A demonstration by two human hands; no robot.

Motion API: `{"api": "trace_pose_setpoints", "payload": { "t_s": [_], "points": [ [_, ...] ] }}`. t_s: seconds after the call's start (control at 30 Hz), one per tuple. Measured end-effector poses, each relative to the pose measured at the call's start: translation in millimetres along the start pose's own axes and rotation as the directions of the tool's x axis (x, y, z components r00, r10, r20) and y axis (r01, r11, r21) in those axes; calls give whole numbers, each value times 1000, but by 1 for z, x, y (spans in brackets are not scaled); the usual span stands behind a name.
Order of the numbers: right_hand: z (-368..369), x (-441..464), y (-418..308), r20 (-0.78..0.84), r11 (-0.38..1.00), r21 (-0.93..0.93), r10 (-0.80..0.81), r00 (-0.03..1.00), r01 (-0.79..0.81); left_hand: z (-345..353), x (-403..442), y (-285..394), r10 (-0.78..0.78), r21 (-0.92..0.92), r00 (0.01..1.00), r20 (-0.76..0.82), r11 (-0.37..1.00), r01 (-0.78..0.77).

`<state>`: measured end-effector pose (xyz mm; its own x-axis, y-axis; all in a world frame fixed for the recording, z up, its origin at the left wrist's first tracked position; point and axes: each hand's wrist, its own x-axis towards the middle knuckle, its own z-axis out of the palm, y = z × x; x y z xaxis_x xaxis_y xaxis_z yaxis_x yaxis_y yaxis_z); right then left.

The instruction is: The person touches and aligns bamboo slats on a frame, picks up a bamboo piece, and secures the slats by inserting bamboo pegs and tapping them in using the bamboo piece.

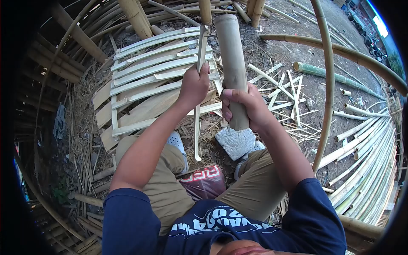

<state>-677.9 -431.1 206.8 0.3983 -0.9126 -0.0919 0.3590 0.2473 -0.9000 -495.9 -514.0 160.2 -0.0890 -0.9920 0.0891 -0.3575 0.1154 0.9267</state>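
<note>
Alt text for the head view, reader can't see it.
First-person view outdoors: the right hand grips a thick bamboo section, the left hand a narrow, strip-like piece. A pale slatted frame lies to the left, a rough white block below the section, bamboo poles to the right.

To my right, a thick green bamboo pole (340, 80) lies on the bare brown soil (278, 49), with a short pale cut bamboo piece (346, 92) near it. Farther round, a large spread of long yellow-green bamboo poles (365, 170) fans along the ground, and a slender tan curved bamboo pole (329, 85) crosses in front of it from my view. Beyond, near the top right edge, I see a dark motorcycle (376, 52). Ahead of me stands a stout tan bamboo post (135, 18). On my left is a crumpled blue-grey cloth (59, 121); below it, small green leaves (61, 195) show dimly.
</note>
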Motion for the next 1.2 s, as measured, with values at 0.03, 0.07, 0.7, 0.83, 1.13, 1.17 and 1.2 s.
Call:
{"api": "trace_pose_setpoints", "payload": {
  "t_s": [0.03,0.07,0.7,0.83,1.13,1.17,1.2],
  "points": [
    [-1,2,2,-69,999,44,23,997,-20,-2,2,2,5,11,1000,1,1000,-5],
    [-3,6,2,-140,995,92,47,989,-34,-3,2,2,12,-56,1000,-14,998,-13],
    [-1,11,10,-227,985,94,160,961,-142,-5,-7,9,226,245,967,-113,950,-194],
    [5,6,5,-115,997,29,72,991,-69,-18,-2,22,190,288,975,-114,946,-151],
    [2,-1,-1,12,998,-63,17,1000,-16,-26,2,12,76,275,985,-154,961,-31],
    [2,-2,-3,25,993,-116,-26,999,28,-27,3,11,127,275,978,-168,958,-77],
    [1,1,-4,-42,998,-58,3,999,-5,-29,3,13,180,276,967,-179,953,-126]
  ]
}}
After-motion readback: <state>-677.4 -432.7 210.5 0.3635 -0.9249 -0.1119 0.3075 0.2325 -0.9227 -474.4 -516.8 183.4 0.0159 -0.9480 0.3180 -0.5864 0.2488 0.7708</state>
